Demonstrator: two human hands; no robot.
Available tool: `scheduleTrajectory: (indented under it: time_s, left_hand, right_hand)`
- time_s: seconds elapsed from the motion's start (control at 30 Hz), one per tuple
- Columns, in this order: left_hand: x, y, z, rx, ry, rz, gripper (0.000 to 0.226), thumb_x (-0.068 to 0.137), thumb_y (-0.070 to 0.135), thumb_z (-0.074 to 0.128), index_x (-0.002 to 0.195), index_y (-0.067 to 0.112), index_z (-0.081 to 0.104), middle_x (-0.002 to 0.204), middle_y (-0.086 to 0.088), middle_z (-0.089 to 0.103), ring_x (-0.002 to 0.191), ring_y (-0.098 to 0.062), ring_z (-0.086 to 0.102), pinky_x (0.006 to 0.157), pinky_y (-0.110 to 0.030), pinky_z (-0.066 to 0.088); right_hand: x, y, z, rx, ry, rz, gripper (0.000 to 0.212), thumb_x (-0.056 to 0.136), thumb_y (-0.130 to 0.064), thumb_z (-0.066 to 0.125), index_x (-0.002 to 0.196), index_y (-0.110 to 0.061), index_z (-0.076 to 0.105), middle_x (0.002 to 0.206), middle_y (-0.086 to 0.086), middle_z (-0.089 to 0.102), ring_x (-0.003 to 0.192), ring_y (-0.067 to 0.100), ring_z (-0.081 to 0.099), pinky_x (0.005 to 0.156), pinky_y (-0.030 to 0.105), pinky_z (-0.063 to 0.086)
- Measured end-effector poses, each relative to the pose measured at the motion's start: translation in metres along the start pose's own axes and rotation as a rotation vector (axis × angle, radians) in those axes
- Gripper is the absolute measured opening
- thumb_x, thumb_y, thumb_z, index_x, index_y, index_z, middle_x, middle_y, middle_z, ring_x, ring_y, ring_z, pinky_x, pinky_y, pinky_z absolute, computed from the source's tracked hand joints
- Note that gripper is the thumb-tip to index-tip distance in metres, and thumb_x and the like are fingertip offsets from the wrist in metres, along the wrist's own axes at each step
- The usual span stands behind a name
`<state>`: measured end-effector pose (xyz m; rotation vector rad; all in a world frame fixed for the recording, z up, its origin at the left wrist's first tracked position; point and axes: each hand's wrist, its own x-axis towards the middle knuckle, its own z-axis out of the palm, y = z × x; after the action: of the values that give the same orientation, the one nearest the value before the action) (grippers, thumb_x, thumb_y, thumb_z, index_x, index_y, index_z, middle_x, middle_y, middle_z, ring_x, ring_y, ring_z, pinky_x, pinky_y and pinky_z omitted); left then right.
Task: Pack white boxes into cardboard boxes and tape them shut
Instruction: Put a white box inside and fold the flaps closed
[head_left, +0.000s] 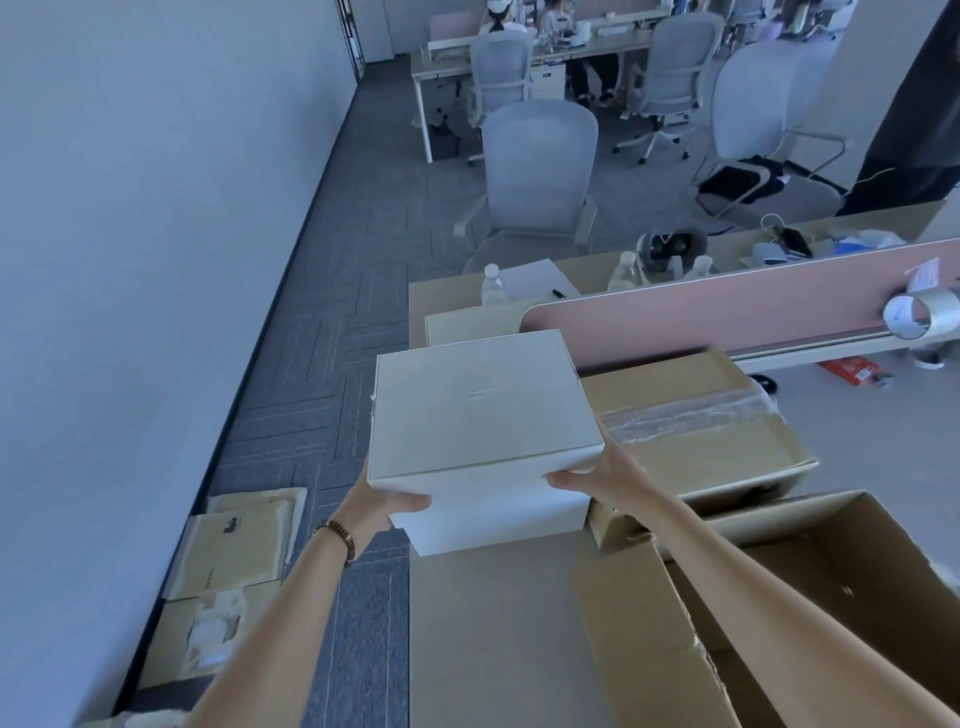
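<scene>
I hold a large white box above the left end of the table. My left hand grips its near left corner, thumb on the front face. My right hand grips its near right side. To the right of the white box stands a cardboard box with clear tape along its top seam. An open cardboard box with raised flaps lies at the lower right, under my right forearm. A roll of clear tape sits on the pink divider's rail at the far right.
A pink desk divider runs behind the boxes. Water bottles, paper and a headset lie on the desk beyond it. Flattened cardboard and padded envelopes lie on the floor by the left wall. Office chairs stand further back.
</scene>
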<state>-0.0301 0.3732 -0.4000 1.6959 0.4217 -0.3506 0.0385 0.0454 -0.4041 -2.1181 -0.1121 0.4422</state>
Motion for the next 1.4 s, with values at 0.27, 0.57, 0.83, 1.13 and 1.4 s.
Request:
scheduleTrajectory:
  time_s: [0.27,0.57,0.83,1.13,1.4]
  left_hand:
    - [-0.036,-0.014,0.003,-0.028,0.046,-0.05,0.085,0.052,0.026,0.092,0.13,0.027,0.058,0.112,0.012,0.073,0.113,-0.013,0.064,0.086,-0.04,0.053]
    - [-0.091,-0.025,0.027,-0.072,0.095,-0.071,0.106,0.034,0.051,0.098,0.129,0.021,0.061,0.114,0.009,0.073,0.115,-0.013,0.064,0.084,-0.038,0.053]
    - [-0.16,-0.025,0.071,-0.139,0.227,0.011,0.091,0.034,0.045,0.098,0.114,0.014,0.069,0.098,0.007,0.077,0.088,-0.004,0.072,0.062,-0.018,0.055]
    - [-0.219,-0.02,0.17,-0.112,0.383,0.07,0.049,0.072,-0.005,0.082,0.116,0.01,0.067,0.094,0.01,0.077,0.086,-0.003,0.072,0.065,-0.018,0.057]
    - [-0.229,-0.008,0.284,-0.113,0.33,0.112,0.065,0.055,0.019,0.093,0.114,0.003,0.07,0.1,0.004,0.077,0.098,-0.011,0.072,0.071,-0.012,0.053]
  right_hand:
    - [-0.027,0.0,0.003,-0.018,-0.019,0.063,0.105,0.066,-0.052,0.085,0.148,-0.059,0.019,0.13,-0.027,0.057,0.126,0.017,0.049,0.101,0.035,0.039]
    - [-0.063,0.004,0.0,0.123,-0.124,0.064,0.115,0.057,-0.056,0.088,0.146,-0.063,0.016,0.138,-0.022,0.054,0.13,0.018,0.049,0.108,0.049,0.044]
    - [-0.094,0.016,-0.023,0.107,-0.194,-0.004,0.106,0.053,-0.061,0.088,0.142,-0.061,0.03,0.13,-0.022,0.061,0.123,0.016,0.056,0.103,0.047,0.05]
    - [-0.152,0.052,-0.103,0.085,-0.202,-0.132,0.091,0.068,-0.045,0.087,0.142,-0.055,0.034,0.122,-0.025,0.062,0.119,0.011,0.056,0.101,0.04,0.051]
    - [-0.203,0.122,-0.201,0.053,-0.094,-0.177,0.084,0.075,-0.031,0.087,0.141,-0.045,0.037,0.112,-0.027,0.062,0.106,-0.003,0.058,0.073,0.008,0.046]
